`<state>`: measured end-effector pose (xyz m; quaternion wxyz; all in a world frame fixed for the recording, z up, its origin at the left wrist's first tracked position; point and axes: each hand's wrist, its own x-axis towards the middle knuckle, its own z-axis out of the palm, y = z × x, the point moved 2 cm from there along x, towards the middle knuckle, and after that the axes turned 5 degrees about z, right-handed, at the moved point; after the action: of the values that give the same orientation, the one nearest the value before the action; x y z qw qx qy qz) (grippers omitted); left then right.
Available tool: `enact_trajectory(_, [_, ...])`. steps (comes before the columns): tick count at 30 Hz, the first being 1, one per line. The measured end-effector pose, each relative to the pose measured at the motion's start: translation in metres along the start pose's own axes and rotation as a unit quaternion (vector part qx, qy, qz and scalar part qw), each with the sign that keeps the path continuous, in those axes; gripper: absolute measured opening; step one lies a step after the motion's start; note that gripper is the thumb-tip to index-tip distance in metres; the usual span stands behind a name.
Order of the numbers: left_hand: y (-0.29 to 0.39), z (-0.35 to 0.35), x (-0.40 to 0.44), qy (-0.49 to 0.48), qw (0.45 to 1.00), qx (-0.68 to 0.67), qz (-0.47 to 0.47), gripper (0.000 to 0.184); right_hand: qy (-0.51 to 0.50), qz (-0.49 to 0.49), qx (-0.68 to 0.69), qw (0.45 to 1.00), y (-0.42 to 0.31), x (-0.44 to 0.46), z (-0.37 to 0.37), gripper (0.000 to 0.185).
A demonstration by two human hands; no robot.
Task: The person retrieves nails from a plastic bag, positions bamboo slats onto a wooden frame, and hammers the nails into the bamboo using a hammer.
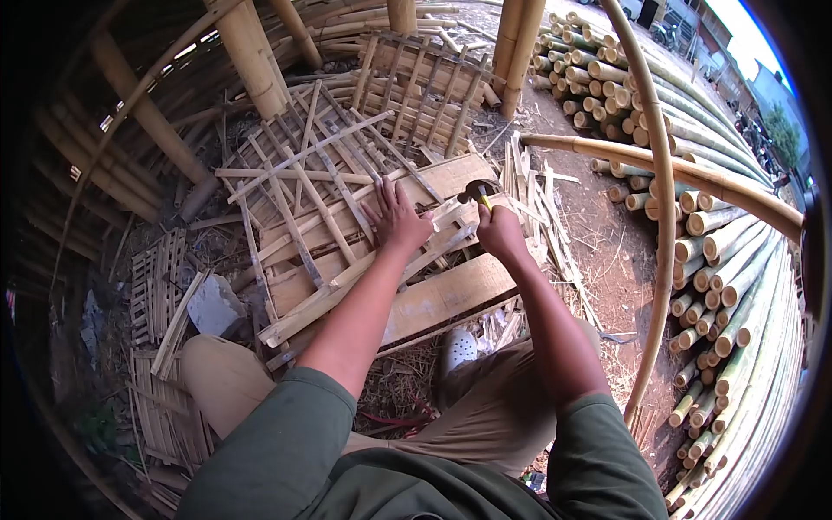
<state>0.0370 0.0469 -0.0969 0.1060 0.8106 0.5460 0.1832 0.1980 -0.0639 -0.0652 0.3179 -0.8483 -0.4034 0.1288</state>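
My left hand (pixel 400 218) lies with fingers spread on a lattice of bamboo slats (pixel 290 178), its thumb beside a pale split bamboo strip (pixel 446 212). In my right hand (pixel 501 232) is a hammer (pixel 482 192) with a dark head and a yellow part on the handle. The hammer's head is over the right end of the strip; I cannot tell whether they touch. Beneath the lattice are wide boards (pixel 446 299) and long split pieces in front of my knees.
Stacked bamboo poles (pixel 724 251) fill the right side, behind a curved upright pole (pixel 663 217). Another slatted panel (pixel 425 87) leans at the back. Thick bamboo posts (pixel 247 56) stand behind the lattice. A grey block (pixel 215 305) and loose slats lie at left.
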Motion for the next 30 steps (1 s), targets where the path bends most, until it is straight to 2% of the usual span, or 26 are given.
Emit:
enact_trajectory(2, [0.001, 0.001, 0.000, 0.004, 0.999, 0.011, 0.030, 0.093, -0.001, 0.012, -0.006, 1.000, 0.001, 0.000, -0.003, 0.046])
enact_trajectory(4, [-0.001, 0.007, 0.002, 0.051, 0.997, -0.018, 0.057, 0.080, -0.003, 0.025, -0.012, 1.000, 0.003, 0.000, -0.003, 0.046])
enact_trajectory(5, [-0.003, 0.011, 0.004, 0.050, 0.997, -0.019, 0.058, 0.080, 0.008, 0.028, -0.009, 1.000, 0.004, -0.001, -0.003, 0.046])
enact_trajectory(7, [0.002, -0.001, 0.001, 0.056, 0.958, -0.155, 0.235, 0.062, 0.005, 0.051, -0.011, 0.999, 0.010, 0.003, 0.002, 0.046])
enact_trajectory(8, [0.001, -0.006, -0.004, 0.055, 0.958, -0.155, 0.237, 0.062, 0.006, 0.052, -0.010, 0.999, 0.013, 0.006, 0.004, 0.046])
enact_trajectory(10, [0.007, -0.016, -0.015, -0.012, 0.938, -0.134, 0.319, 0.045, -0.039, 0.073, -0.002, 0.997, 0.014, 0.011, 0.003, 0.048])
enact_trajectory(12, [0.006, -0.012, -0.012, 0.021, 0.934, -0.149, 0.326, 0.038, -0.065, 0.092, 0.040, 0.993, 0.019, 0.016, 0.004, 0.050])
enact_trajectory(14, [0.001, -0.007, -0.008, 0.036, 0.909, -0.175, 0.375, 0.033, -0.119, 0.105, 0.042, 0.986, 0.027, 0.021, 0.014, 0.049])
enact_trajectory(18, [0.006, -0.015, -0.005, 0.025, 0.901, -0.201, 0.383, 0.030, -0.074, 0.102, 0.043, 0.991, 0.028, 0.021, 0.016, 0.047])
enact_trajectory(22, [0.008, -0.025, 0.005, -0.029, 0.907, -0.195, 0.373, 0.029, -0.104, 0.137, 0.142, 0.975, 0.027, 0.018, 0.008, 0.037])
enact_trajectory(24, [0.007, -0.030, 0.011, -0.091, 0.907, -0.267, 0.312, 0.032, -0.184, 0.173, 0.278, 0.927, 0.028, 0.021, 0.012, 0.033])
enact_trajectory(25, [0.007, -0.035, 0.014, -0.095, 0.909, -0.251, 0.319, 0.035, -0.179, 0.169, 0.316, 0.916, 0.026, 0.022, 0.013, 0.030])
enact_trajectory(28, [0.012, -0.050, 0.019, -0.100, 0.917, -0.243, 0.300, 0.036, -0.187, 0.197, 0.324, 0.907, 0.010, 0.014, -0.011, 0.031])
enact_trajectory(30, [0.014, -0.058, 0.021, -0.138, 0.925, -0.235, 0.266, 0.041, -0.180, 0.193, 0.332, 0.906, 0.009, 0.016, -0.010, 0.035])
